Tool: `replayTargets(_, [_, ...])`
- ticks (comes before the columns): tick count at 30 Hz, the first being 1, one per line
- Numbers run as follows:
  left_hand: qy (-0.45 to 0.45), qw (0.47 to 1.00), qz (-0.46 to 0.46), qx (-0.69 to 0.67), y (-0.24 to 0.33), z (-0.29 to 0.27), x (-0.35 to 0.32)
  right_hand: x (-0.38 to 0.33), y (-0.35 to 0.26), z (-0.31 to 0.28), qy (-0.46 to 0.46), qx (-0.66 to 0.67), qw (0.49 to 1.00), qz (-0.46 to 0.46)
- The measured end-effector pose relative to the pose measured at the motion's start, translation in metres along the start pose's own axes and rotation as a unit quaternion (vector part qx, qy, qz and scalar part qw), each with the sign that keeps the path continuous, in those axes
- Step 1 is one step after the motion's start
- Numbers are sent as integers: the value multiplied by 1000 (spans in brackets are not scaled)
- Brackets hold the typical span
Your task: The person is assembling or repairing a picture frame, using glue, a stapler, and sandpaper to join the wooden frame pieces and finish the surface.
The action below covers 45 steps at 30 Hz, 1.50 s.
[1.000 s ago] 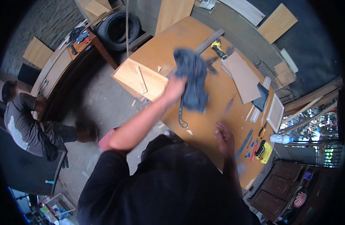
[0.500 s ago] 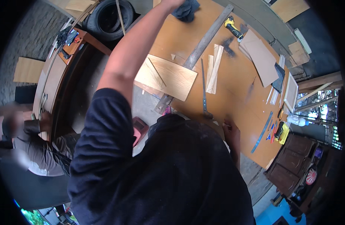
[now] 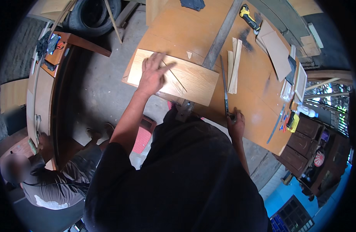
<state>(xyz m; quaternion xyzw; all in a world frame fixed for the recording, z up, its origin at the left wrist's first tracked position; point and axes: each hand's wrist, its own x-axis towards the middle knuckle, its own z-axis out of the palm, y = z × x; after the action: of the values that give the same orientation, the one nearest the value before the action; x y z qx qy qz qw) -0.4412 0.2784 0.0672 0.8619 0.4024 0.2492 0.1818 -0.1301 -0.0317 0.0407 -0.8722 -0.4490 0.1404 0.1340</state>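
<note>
My left hand (image 3: 152,73) lies flat, fingers spread, on a light wooden board (image 3: 193,82) that overhangs the left edge of the brown workbench (image 3: 255,112). Thin pencil lines cross the board by my fingers. My right hand (image 3: 236,123) rests at the bench's near edge, its fingers curled on the near end of a thin metal ruler (image 3: 223,83). A dark cloth (image 3: 192,4) lies at the far end of the bench.
A long grey metal bar (image 3: 220,36) runs along the bench, with two wooden strips (image 3: 234,65) beside it. Farther off are a yellow tool (image 3: 249,14), flat panels (image 3: 276,48) and small tools (image 3: 290,121). A seated person (image 3: 50,181) is at lower left; a tyre (image 3: 93,14) is at the top.
My left arm has drawn back from the dark cloth at the far end and now presses on the wooden board. The cloth stays behind. My right hand has stayed at the near edge.
</note>
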Motion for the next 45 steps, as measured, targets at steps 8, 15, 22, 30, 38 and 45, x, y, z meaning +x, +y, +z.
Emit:
replayTargets(8, [-160,980,103,52,1,16,-8,31,-8,9,-33,-8,999,-14])
replayTargets(15, [-114,989,91,30,29,51,1,19,-22,14,-15,17,1000,2])
replayTargets(22, [-108,990,53,73,55,63,-6,-4,-8,6,-34,147,987,52])
replayTargets(30, [-108,989,42,88,66,72,-11,-29,8,-17,-54,283,957,-39])
replayTargets(38, [-100,988,49,104,71,80,-2,-58,11,-18,-104,300,948,-24])
replayTargets(45, [-63,989,105,78,61,86,-9,-70,-29,11,-50,304,950,51])
